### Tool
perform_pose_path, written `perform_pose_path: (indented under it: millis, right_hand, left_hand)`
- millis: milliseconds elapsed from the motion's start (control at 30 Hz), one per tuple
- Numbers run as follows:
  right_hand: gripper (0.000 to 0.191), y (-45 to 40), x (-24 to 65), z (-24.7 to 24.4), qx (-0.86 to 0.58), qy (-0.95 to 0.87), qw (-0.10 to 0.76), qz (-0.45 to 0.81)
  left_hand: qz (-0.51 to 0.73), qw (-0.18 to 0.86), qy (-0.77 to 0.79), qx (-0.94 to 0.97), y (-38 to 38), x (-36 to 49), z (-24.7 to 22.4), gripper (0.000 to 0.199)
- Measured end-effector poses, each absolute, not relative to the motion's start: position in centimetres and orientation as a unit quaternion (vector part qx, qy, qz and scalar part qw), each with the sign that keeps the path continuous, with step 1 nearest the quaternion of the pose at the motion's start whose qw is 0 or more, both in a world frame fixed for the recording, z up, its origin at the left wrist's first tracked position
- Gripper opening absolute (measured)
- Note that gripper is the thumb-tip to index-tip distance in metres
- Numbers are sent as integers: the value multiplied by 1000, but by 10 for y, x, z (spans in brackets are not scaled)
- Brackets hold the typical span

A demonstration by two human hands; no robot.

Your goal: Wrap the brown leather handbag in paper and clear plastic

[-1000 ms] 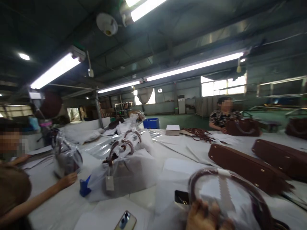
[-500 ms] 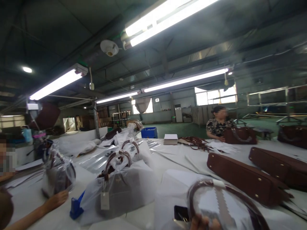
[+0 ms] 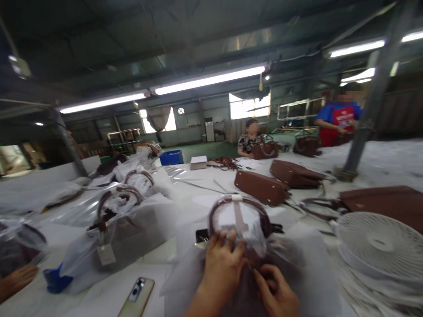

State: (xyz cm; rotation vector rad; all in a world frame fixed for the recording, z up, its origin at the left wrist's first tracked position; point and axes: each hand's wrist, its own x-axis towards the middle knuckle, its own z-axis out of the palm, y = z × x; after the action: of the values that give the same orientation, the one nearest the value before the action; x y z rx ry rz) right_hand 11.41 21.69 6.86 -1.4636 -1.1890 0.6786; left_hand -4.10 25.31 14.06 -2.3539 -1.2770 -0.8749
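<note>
In front of me stands a dark brown handbag [image 3: 254, 257], partly covered by thin white wrapping [image 3: 306, 259], its handles upright around a clear plastic sheet. My left hand [image 3: 224, 264] lies on the bag just below the handles, fingers bent onto the plastic. Beside it on the right, my right hand [image 3: 277, 288] is closed at the bag's front, thumb and index finger pinched together; what they hold is too small to make out. A wrapped bag [image 3: 139, 229] with a white tag [image 3: 106, 254] sits to the left.
A phone [image 3: 137, 297] and a blue tape dispenser [image 3: 57, 279] lie on the left. A white fan [image 3: 380, 242] is at the right. Brown bags [image 3: 261, 187] lie beyond. Another person's hand [image 3: 20, 277] is at the left edge; two people are farther back.
The view has swung right and down, bringing the fan, the phone and a person in a red apron into sight. More of both my hands now shows at the bag.
</note>
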Motion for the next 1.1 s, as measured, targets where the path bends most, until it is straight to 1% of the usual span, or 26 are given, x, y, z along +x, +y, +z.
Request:
perform_pose_path:
  millis: [100,200,300,467,600,767,900,1000,1100]
  right_hand:
    - [32,208,115,62,-615,-529,523,262]
    - [27,190,123,55,-603,-565,487,283]
    - [30,165,139,44,-614,-576,441,312]
    - [31,126,182,21,-674,-557,389,289]
    - [36,101,224,12,-727,-519,387,229]
    - [41,69,308,16,-808,-407,416,93]
    - [42,49,373,24,-858,-334,389,-4]
    - [40,57,395,37,-858,-345,380,-35]
    - [37,81,399,53,-822,-417,382,-61]
  left_hand:
    - [-278,142,-461,-831,248,-35,145,45]
    - [-271,173,-481,-816,245,-26,141,44]
    - [-255,210,-477,-815,243,-23,133,39]
    - [-243,234,-450,-827,245,-29,118,46]
    - [-238,227,-443,-834,245,-33,113,51]
    - [-232,210,-442,-841,243,-33,111,56]
    - [-240,199,-450,-837,242,-33,109,61]
    - [-236,199,-454,-836,241,-32,108,60]
    - [-234,208,-456,-833,241,-31,107,58]
